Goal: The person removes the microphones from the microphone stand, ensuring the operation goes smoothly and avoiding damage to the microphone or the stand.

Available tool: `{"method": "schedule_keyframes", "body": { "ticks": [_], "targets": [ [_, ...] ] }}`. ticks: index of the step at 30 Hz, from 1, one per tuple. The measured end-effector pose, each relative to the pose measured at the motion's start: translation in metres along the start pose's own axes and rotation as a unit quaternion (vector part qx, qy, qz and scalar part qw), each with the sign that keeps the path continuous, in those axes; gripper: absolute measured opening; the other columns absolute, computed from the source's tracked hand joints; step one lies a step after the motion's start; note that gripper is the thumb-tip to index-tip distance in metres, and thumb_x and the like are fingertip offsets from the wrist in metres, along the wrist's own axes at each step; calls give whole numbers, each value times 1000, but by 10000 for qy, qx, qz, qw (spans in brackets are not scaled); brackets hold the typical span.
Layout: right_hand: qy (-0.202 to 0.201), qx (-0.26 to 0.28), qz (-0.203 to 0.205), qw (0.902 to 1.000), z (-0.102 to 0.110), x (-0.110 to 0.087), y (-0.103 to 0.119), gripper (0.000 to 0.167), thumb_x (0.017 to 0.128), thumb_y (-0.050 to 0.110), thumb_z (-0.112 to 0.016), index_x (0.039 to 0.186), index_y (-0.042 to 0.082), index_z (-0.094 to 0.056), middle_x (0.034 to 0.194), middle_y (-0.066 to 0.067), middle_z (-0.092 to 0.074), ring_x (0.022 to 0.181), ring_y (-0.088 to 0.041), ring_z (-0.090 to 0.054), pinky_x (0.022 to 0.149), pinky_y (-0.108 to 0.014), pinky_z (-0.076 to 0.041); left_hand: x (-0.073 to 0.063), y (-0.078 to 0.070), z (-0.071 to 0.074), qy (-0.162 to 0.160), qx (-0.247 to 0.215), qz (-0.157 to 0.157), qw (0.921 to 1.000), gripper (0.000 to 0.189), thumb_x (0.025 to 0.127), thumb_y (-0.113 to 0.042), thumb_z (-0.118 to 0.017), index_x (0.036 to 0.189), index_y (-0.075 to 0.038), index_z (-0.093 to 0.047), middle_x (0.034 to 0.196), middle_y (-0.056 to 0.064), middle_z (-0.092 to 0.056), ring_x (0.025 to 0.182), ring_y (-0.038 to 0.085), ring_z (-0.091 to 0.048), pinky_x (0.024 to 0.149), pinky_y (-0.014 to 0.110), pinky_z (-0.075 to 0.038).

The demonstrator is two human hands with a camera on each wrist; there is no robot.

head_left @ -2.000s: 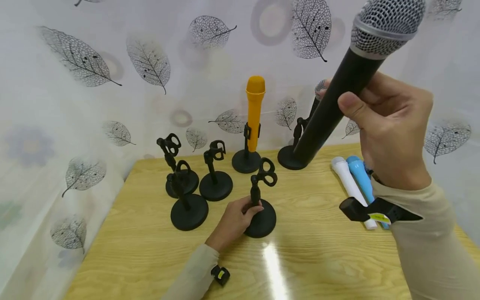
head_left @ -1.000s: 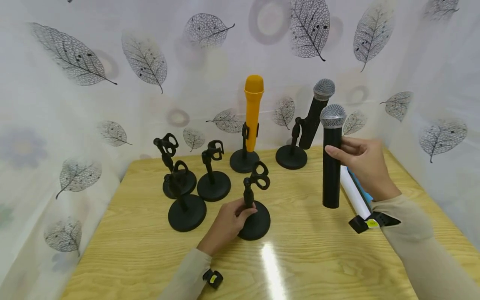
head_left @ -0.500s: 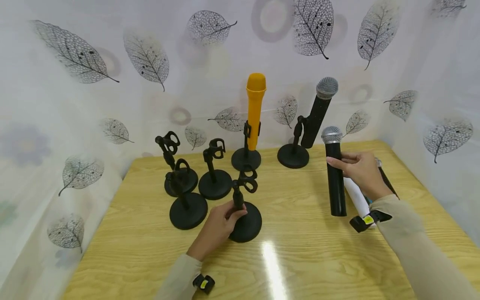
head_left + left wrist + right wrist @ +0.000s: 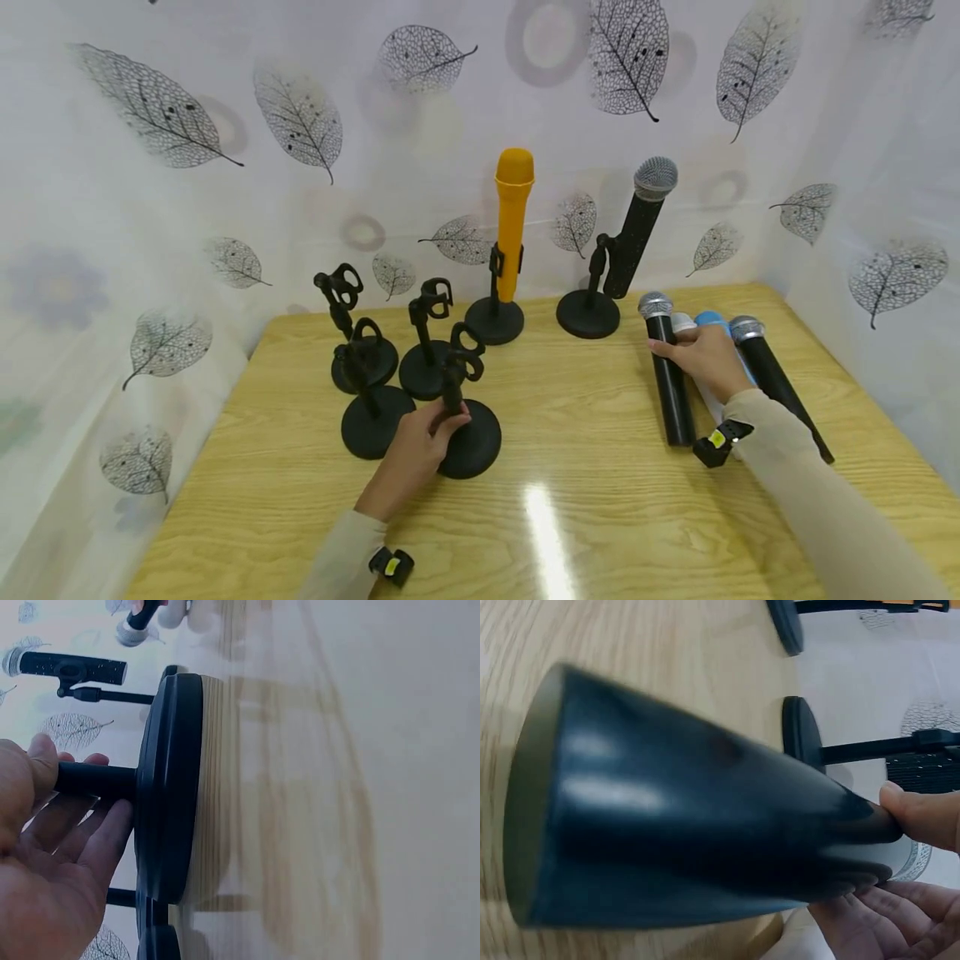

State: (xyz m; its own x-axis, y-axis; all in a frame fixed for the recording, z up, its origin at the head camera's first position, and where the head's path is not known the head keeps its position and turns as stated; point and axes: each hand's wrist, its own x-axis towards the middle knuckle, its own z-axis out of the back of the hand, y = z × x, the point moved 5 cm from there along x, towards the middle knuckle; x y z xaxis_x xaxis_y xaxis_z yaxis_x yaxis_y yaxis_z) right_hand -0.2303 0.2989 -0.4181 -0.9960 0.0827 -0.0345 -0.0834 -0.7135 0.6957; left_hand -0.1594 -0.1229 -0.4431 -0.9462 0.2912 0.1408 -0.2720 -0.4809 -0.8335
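My left hand [image 4: 415,442] pinches the short post of a black microphone stand [image 4: 474,440] with an empty ring clip on top. In the left wrist view, thumb and fingers wrap that post just above the round base [image 4: 174,787]. My right hand [image 4: 705,358] grips a black microphone [image 4: 670,387] with a silver mesh head, fingers near its head end. The right wrist view shows this microphone's black body [image 4: 690,817] large and close. Beside it lie a white microphone [image 4: 683,322], a blue microphone [image 4: 712,319] and another black microphone [image 4: 780,383], partly hidden by my right hand and sleeve.
Three empty stands [image 4: 375,421] cluster at the left. At the back, one stand [image 4: 493,322] holds a yellow microphone [image 4: 513,225] and another stand [image 4: 588,314] holds a tilted black microphone [image 4: 637,229]. A leaf-patterned cloth [image 4: 420,125] rises behind the wooden table [image 4: 600,500].
My left hand has slid the stand leftward, close to the other empty stands. My right hand has brought the black microphone from up near the camera down beside the white microphone.
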Motion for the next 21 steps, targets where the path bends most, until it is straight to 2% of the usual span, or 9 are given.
{"method": "schedule_keyframes", "body": {
  "ticks": [3, 6, 8, 12, 15, 17, 21],
  "targets": [
    [41, -239, 0, 9997, -3, 5, -3, 58, 93, 46, -71, 108, -10, -72, 72, -6, -63, 68, -19, -50, 59, -31, -42, 0, 2, 4, -47, 31, -21, 10000, 8, 104, -26, -59, 106, -22, -66, 104, -3, -71, 100, 10, -69, 89, 32, -56],
    [154, -486, -68, 9987, -6, 9, -4, 49, 92, 44, -72, 97, -5, -73, 61, 1, -50, 61, -18, -46, 54, -32, -38, -1, 4, 9, -115, 39, -15, 9999, 10, 104, -25, -59, 107, -19, -67, 104, -2, -71, 99, 14, -68, 87, 33, -55],
    [243, -566, -167, 9980, -7, 11, -4, 47, 92, 43, -73, 92, -4, -72, 60, 2, -48, 60, -19, -47, 54, -32, -39, -2, 5, 10, -152, 42, 5, 9999, 10, 103, -24, -60, 107, -18, -67, 103, -3, -70, 98, 12, -68, 87, 33, -55],
    [379, -717, -294, 9963, -8, 13, -4, 46, 91, 42, -73, 89, -3, -73, 64, -2, -57, 62, -21, -52, 55, -33, -43, -2, 8, 9, -193, 151, 28, 9997, 8, 103, -24, -61, 106, -22, -67, 100, -10, -69, 96, 6, -66, 88, 33, -55],
    [410, -791, -329, 9955, -9, 15, -4, 44, 91, 42, -74, 87, -2, -74, 66, -3, -62, 63, -22, -54, 55, -33, -45, -2, 9, 10, -222, 184, -19, 9996, 7, 102, -24, -61, 106, -23, -67, 99, -11, -69, 95, 6, -67, 88, 34, -55],
    [413, -817, -364, 9951, -9, 17, -6, 44, 91, 42, -74, 81, -1, -71, 61, -2, -55, 60, -21, -52, 54, -32, -43, -1, 8, 10, -231, 202, -50, 9995, 7, 102, -24, -61, 106, -23, -67, 99, -10, -69, 96, 8, -67, 88, 35, -55],
    [339, -893, -362, 9948, -9, 18, -7, 48, 90, 42, -75, 88, -6, -71, 64, -4, -56, 60, -21, -52, 53, -33, -42, 0, 8, 11, -249, 279, -135, 9992, 7, 102, -23, -61, 106, -22, -67, 99, -9, -69, 94, 8, -67, 87, 35, -56]
  ]
}}
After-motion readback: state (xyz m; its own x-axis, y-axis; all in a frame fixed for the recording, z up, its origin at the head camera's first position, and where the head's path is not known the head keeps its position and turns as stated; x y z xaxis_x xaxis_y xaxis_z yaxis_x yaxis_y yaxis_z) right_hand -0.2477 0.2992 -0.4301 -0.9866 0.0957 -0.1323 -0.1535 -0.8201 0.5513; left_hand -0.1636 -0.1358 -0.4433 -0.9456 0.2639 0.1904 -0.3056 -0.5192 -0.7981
